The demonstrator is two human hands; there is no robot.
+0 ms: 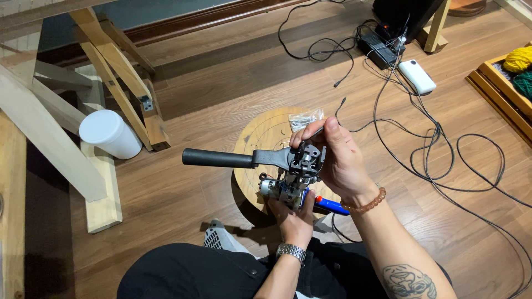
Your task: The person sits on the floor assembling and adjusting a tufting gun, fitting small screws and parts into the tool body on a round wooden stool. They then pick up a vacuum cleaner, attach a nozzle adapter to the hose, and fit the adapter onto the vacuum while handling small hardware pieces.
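Observation:
I hold a small machine [293, 171] over a round wooden stool [260, 138]. It has a dark metal head, a silver motor with blue parts at the bottom, and a long black handle [216, 158] sticking out to the left. My left hand [293, 217] grips the motor end from below. My right hand [338, 160] wraps the dark head from the right, thumb on top. A blue and orange tool [331, 206] shows just under my right wrist.
A clear bag of small parts [303, 119] lies on the stool. White tub [110, 133] and wooden frame legs [116, 72] stand left. Black cables [432, 144], a white device [417, 76] and a crate of yarn [512, 77] lie right.

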